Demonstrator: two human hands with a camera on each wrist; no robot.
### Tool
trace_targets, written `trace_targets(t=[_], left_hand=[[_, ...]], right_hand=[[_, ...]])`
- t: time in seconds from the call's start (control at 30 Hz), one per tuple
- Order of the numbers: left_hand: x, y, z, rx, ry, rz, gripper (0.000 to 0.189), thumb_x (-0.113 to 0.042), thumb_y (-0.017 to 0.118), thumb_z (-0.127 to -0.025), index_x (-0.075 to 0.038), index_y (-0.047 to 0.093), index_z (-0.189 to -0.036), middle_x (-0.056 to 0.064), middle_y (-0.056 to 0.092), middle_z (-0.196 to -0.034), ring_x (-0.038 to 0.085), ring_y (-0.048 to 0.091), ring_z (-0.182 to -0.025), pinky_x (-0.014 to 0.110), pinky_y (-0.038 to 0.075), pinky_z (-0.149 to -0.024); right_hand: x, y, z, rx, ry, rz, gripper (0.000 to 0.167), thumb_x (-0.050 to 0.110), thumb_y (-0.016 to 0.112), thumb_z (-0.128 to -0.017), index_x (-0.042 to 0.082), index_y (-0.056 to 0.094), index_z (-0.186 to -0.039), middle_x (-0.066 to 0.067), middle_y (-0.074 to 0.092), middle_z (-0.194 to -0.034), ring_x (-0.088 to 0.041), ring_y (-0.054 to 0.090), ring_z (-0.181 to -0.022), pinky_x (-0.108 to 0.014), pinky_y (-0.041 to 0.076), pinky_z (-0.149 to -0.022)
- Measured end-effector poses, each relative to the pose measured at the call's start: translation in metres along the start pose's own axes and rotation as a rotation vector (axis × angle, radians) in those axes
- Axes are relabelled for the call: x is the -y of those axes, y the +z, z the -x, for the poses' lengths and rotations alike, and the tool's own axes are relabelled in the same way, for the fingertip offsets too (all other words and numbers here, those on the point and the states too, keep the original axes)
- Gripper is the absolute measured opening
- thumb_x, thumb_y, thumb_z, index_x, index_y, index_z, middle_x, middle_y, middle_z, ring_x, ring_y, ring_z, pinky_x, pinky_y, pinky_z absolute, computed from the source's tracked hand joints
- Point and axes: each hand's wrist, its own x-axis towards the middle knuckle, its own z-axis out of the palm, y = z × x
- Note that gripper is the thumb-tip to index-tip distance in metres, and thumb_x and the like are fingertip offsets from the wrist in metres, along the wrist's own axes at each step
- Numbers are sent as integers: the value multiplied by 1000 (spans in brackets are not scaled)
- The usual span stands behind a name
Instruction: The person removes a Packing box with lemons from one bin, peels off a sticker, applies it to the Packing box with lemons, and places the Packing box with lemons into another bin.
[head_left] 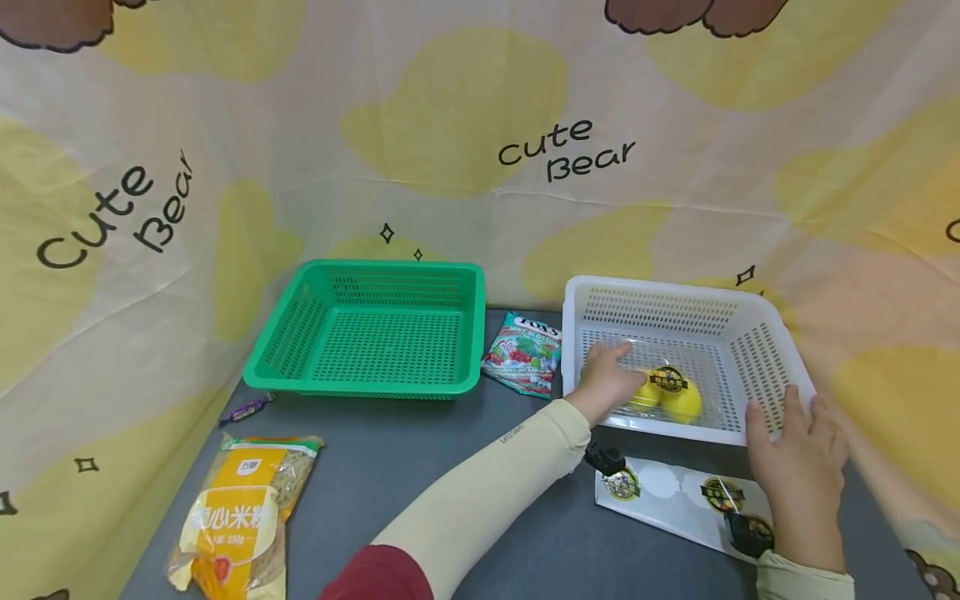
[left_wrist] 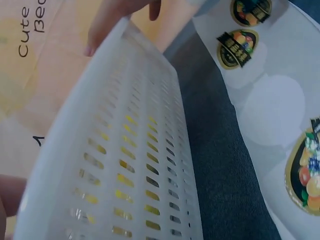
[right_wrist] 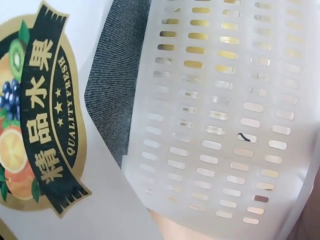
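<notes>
A clear plastic box (head_left: 708, 387) with round yellow fruits (head_left: 681, 402) and a dark label lies inside the white basket (head_left: 768, 329). Over the basket's left front side reaches my left hand (head_left: 611, 383), its thumb and a finger extended at the box's left end. My right hand (head_left: 798, 467) is at the basket's front right corner, fingers straight and spread at the rim. In both wrist views the slotted basket wall (left_wrist: 112, 145) (right_wrist: 210, 130) fills much of the picture, with yellow showing through the slots.
Left of the white basket are a green basket (head_left: 363, 387) and a FOX'S candy bag (head_left: 522, 354). A purple-wrapped candy (head_left: 247, 411) and a yellow food packet (head_left: 232, 517) lie farther left. In front is a white sheet with fruit labels (head_left: 660, 500). A printed cloth (head_left: 450, 125) hangs behind.
</notes>
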Motion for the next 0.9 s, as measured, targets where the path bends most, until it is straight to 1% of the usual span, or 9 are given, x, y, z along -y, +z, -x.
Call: trace_targets(t=[0.07, 0.17, 0.27, 0.37, 0.5, 0.57, 0.63, 0.73, 0.9], left_hand=[[1, 0, 0, 7, 0, -23, 62, -13, 76, -94, -25, 60, -153, 8, 22, -174, 39, 33, -151, 38, 56, -89], [2, -1, -1, 10, 15, -79, 62, -19, 74, -95, -26, 58, -154, 8, 21, -174, 41, 29, -153, 43, 49, -104], [4, -4, 0, 8, 70, -138, 59, -25, 71, -99, -26, 57, -156, 9, 20, -174, 40, 26, -155, 51, 42, -114], [7, -6, 4, -7, 193, -180, 62, -30, 69, -102, -27, 49, -161, 4, 17, -176, 36, 22, -158, 53, 36, -119], [8, -12, 14, -49, 432, -233, 69, -37, 64, -105, -29, 36, -167, -4, 10, -177, 29, 19, -160, 57, 31, -121], [8, -19, 21, -71, 539, -277, 70, -41, 61, -105, -29, 33, -168, -5, 6, -177, 29, 17, -160, 60, 28, -121], [9, -27, 29, -94, 618, -326, 70, -45, 58, -106, -30, 31, -169, -6, 2, -177, 29, 14, -161, 64, 23, -122], [13, -43, 41, -129, 690, -392, 70, -47, 57, -106, -30, 31, -169, -6, -3, -178, 28, 7, -162, 64, 15, -124], [25, -75, 60, -215, 741, -500, 71, -50, 57, -105, -31, 31, -169, -4, -7, -178, 29, -1, -163, 65, 7, -125]], right_hand=[[1, 0, 0, 5, -3, -2, 85, 60, 29, -108, 6, 1, -169, -31, -10, -172, -61, 0, -152, -87, 21, -102], [2, 1, -1, 14, -1, 0, 86, 61, 29, -108, 7, 0, -169, -31, -11, -172, -61, -1, -152, -87, 20, -103], [3, 1, -1, 28, -1, 1, 86, 61, 28, -108, 6, 0, -168, -31, -13, -171, -61, -2, -152, -87, 20, -103], [5, 1, -1, 37, 4, 4, 86, 61, 28, -108, 6, 0, -168, -31, -12, -171, -61, -2, -152, -87, 20, -103], [6, -1, -2, 44, 0, 9, 86, 60, 28, -108, 5, 0, -168, -33, -10, -171, -62, -2, -152, -86, 20, -104], [5, -3, -2, 43, -3, 8, 87, 60, 29, -108, 4, 0, -168, -33, -9, -171, -62, -2, -152, -86, 20, -104], [4, -4, -2, 44, -7, 7, 87, 60, 30, -108, 3, 0, -167, -33, -10, -171, -63, -3, -152, -85, 20, -105], [4, -7, -2, 46, -5, 6, 87, 59, 30, -109, 2, -1, -167, -33, -10, -170, -62, -4, -152, -85, 19, -105], [2, -10, 0, 58, -16, -1, 88, 59, 30, -109, 1, -3, -166, -34, -13, -170, -63, -6, -152, -84, 17, -108]])
